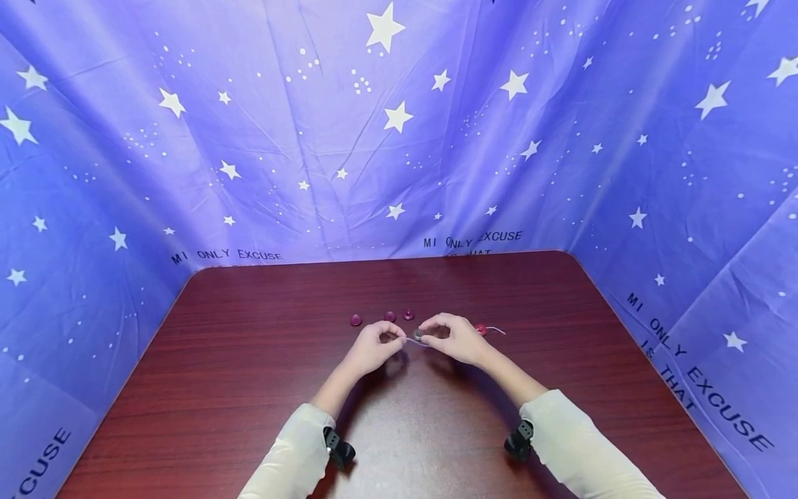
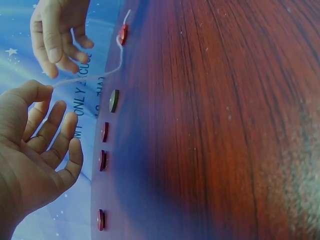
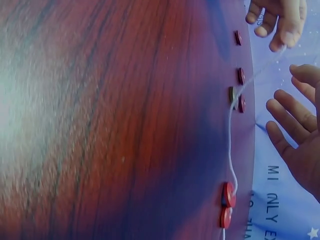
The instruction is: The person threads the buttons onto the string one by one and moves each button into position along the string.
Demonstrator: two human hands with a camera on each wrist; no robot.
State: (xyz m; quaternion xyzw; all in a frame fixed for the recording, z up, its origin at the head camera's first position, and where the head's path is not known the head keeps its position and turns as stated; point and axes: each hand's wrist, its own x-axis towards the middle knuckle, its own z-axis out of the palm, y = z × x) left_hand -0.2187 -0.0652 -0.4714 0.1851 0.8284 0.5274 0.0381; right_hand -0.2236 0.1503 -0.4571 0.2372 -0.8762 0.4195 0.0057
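Near centre, three dark-red round buttons (image 1: 356,319) lie above the left hand (image 1: 375,345), which pinches a thin white string (image 3: 230,145). Rightward, a grey-green round button (image 1: 418,335) lies by the right hand (image 1: 458,338), fingers parted, contact unclear; farther right, bright-red round buttons (image 3: 228,195) sit strung. Threading seems in hand; next calls for lifting the grey-green button.

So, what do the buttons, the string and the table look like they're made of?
The buttons look like hard plastic, smooth, judging by their even colour and round edges, though painted wood is possible. The string seems a soft, matte fibre cord, since it bends loosely; cotton or synthetic, I can't tell. The table looks like polished wood or laminate: streaky grain and a bright glare.
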